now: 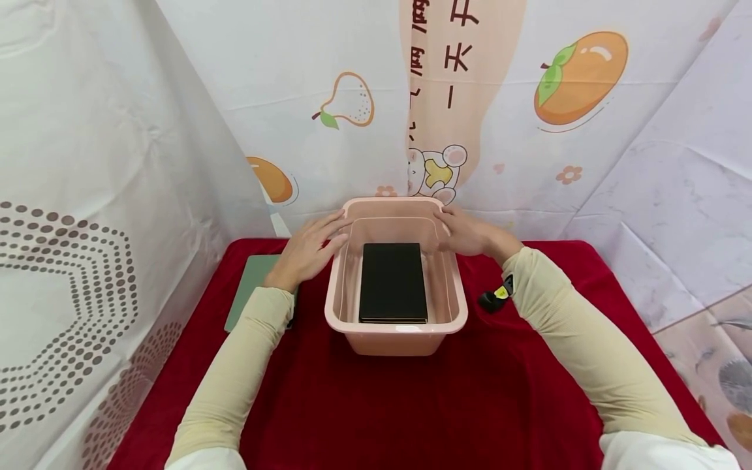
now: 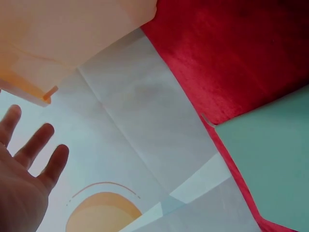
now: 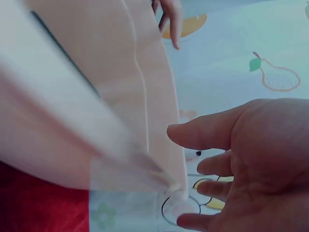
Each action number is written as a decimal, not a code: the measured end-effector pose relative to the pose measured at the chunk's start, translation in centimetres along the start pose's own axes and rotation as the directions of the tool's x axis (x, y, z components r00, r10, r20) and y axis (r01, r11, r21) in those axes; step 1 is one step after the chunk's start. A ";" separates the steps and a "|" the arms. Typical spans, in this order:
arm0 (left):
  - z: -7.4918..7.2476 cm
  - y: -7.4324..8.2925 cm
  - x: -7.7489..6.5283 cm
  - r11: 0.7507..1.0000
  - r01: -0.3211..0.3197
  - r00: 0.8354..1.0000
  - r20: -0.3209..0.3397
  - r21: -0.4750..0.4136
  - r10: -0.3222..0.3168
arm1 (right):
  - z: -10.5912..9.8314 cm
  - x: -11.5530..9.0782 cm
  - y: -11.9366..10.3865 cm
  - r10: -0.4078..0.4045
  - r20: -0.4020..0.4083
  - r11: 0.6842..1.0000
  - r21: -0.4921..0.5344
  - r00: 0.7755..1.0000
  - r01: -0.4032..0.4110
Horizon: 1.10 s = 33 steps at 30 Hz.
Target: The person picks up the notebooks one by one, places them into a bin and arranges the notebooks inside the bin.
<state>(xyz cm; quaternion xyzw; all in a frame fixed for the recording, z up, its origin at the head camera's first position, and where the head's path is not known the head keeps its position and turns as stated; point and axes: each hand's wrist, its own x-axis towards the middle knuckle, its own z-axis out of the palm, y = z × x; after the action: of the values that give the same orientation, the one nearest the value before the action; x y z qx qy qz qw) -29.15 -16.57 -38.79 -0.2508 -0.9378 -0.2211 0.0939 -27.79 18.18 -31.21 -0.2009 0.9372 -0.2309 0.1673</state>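
Note:
A pink plastic basin (image 1: 396,328) stands on the red cloth, with a black hardcover book (image 1: 392,284) lying flat inside it. At the basin's far left corner is my left hand (image 1: 308,251), fingers extended toward the rim. The left wrist view shows those fingers (image 2: 55,166) spread and apart from the basin (image 2: 72,29). By the far right corner, my right hand (image 1: 467,234) has its fingertips over the rim in the head view. In the right wrist view the right hand (image 3: 260,159) looks relaxed beside the basin wall (image 3: 161,106), holding nothing; exact contact cannot be told.
A flat sage-green board or notebook (image 1: 251,281) lies left of the basin, partly under my left forearm. Near my right cuff is a small black device (image 1: 490,301) with a yellow label. A printed curtain (image 1: 376,156) hangs behind the red-covered table (image 1: 376,411).

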 end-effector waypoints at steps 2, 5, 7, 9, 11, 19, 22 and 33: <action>-0.1 0.2 0.0 1.000 0.011 1.000 0.000 0.009 -0.011 | 0.1 -0.1 0.5 -0.017 0.001 1.000 0.008 1.000 0.017; -0.1 0.3 -0.1 1.000 0.018 1.000 0.002 0.018 -0.018 | 0.2 0.0 1.3 -0.032 0.012 0.999 0.035 0.999 0.031; -0.1 0.4 -0.1 1.000 0.014 1.000 0.010 0.023 -0.014 | 0.3 0.0 1.9 -0.036 0.022 0.997 0.063 0.999 0.035; 0.0 0.4 -0.1 1.000 0.008 1.000 0.018 0.030 -0.008 | 0.4 0.1 2.6 -0.045 0.034 0.994 0.096 0.998 0.042; 0.1 0.4 -0.2 0.999 0.002 1.000 0.021 0.033 -0.003 | 0.4 0.2 3.3 -0.058 0.041 0.990 0.128 0.997 0.053; 0.1 0.2 -0.4 0.998 0.023 1.000 0.006 0.055 -0.024 | 1.1 0.3 6.4 -0.088 0.018 0.966 0.244 0.996 0.081; 0.2 0.2 -0.6 0.996 0.050 0.999 -0.006 0.078 -0.050 | 1.5 0.3 7.5 -0.105 -0.006 0.955 0.279 0.994 0.103; -0.7 -1.8 -2.2 0.974 0.201 0.976 -0.103 0.102 -0.190 | 2.9 1.0 9.5 -0.161 -0.107 0.892 0.409 0.981 0.191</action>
<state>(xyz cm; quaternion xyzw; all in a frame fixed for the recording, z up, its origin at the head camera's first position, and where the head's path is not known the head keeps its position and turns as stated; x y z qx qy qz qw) -28.09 -19.21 -39.50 -0.1410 -0.9635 -0.1876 0.1288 -30.29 24.36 -38.61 -0.2364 0.8494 -0.4469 0.1516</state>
